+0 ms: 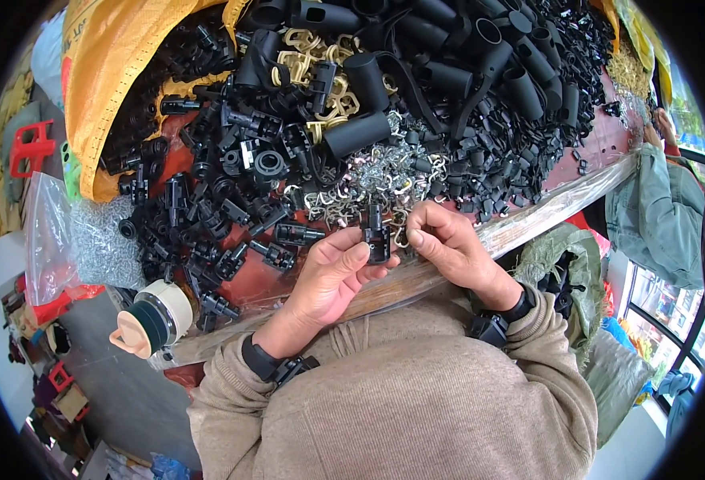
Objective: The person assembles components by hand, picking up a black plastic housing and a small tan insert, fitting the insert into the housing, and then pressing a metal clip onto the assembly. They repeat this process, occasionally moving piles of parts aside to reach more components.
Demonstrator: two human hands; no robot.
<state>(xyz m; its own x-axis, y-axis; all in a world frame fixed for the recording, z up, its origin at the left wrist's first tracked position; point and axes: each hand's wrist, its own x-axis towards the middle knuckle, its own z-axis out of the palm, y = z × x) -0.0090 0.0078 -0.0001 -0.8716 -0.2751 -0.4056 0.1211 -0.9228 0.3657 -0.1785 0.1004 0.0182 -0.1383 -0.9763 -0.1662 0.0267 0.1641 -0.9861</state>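
Note:
Near the table's front edge, my left hand [326, 280] pinches a black plastic fitting [377, 238] upright between thumb and fingers. The fitting has a narrow stem on top and an open frame below. Close on its right is my right hand [458, 258], with thumb and forefinger pressed together; what they hold, if anything, is too small to make out. Just beyond both hands lies a heap of small silvery metal hooks and clips [392, 172]. Similar black fittings [232, 208] are piled to the left.
Large black tubes [520, 92] and small black pieces [488, 152] cover the right side, with cream plastic rings [344, 100] farther back. A cream-and-green flask [156, 316] stands at the front left by a bag of clear pieces [108, 240]. Another person's sleeve [660, 204] shows far right.

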